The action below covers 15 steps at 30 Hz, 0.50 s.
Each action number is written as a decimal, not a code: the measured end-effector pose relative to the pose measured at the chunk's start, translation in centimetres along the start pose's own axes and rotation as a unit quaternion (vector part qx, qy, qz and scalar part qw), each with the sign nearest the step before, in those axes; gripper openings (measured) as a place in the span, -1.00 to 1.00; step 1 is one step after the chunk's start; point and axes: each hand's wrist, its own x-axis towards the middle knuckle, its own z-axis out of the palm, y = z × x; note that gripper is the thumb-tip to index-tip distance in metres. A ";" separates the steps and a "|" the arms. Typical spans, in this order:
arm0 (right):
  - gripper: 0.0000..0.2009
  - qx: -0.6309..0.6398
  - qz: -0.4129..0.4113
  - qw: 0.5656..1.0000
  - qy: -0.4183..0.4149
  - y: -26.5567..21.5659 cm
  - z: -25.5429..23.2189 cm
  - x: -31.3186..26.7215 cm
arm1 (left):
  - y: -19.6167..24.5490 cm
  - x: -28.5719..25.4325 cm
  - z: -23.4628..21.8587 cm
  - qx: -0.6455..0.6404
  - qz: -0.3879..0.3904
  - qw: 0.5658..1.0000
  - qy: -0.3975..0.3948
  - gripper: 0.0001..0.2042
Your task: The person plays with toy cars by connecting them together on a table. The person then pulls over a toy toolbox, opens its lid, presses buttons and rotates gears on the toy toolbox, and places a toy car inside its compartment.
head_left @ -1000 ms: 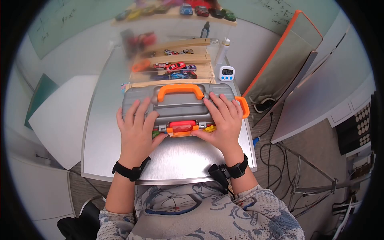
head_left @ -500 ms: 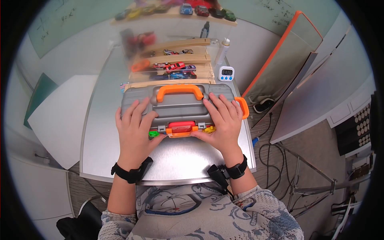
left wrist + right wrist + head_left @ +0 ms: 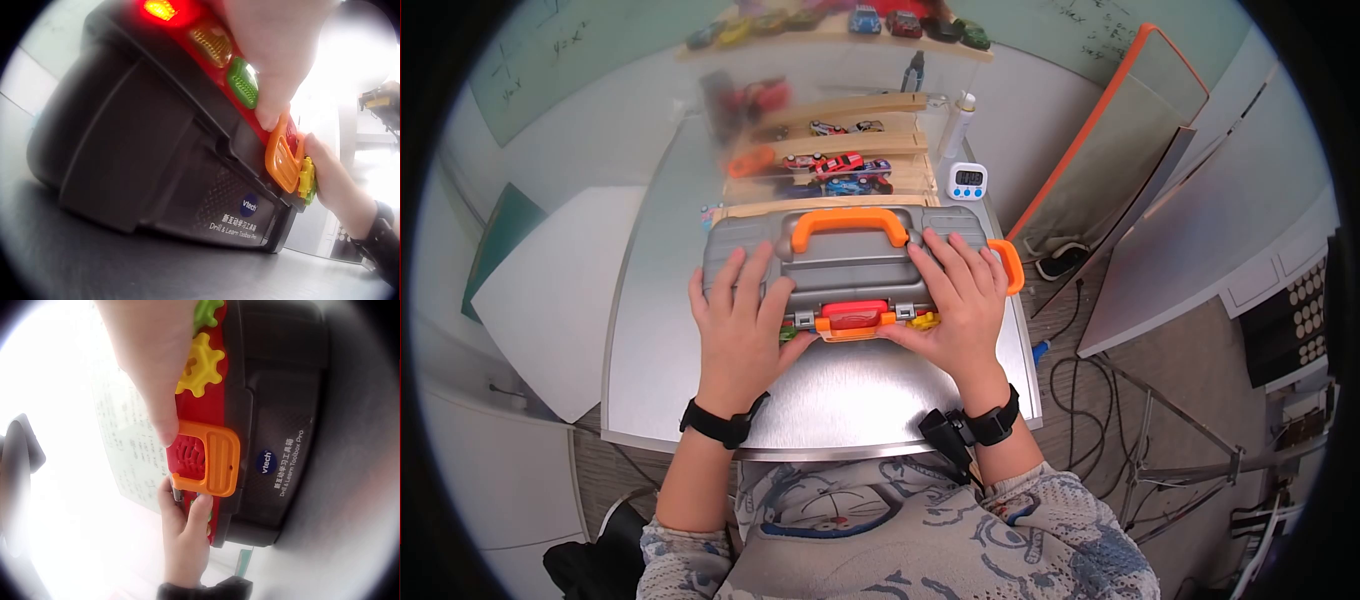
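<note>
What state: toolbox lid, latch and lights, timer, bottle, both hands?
Toolbox lid: down; can't tell if fully shut
Latch: can't tell if fastened
Red light: lit
Amber light: not glowing
Green light: not glowing
Timer: showing digits, too small to read
Bottle: upright
Left hand: fingers spread on lid, thumb at latch
Right hand: fingers spread on lid, thumb at latch

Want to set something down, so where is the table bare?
Bare table lies between its left edge and the left hand, and between that and the right hand, in front of the toolbox. Crowded behind it: wooden rack, toy cars, timer, white bottle.
</note>
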 end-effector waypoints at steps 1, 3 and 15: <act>-0.26 0.001 -0.001 1.000 0.001 0.0 0.0 0.0 | 0.0 0.0 0.0 -0.001 -0.002 1.000 0.002 -0.44; -0.25 0.001 -0.001 1.000 0.001 -0.1 0.0 0.1 | 0.0 0.0 0.0 0.003 -0.003 1.000 0.002 -0.44; -0.26 -0.001 -0.001 1.000 0.003 0.1 0.1 -0.1 | 0.1 0.2 -0.3 -0.051 -0.007 0.998 0.025 -0.47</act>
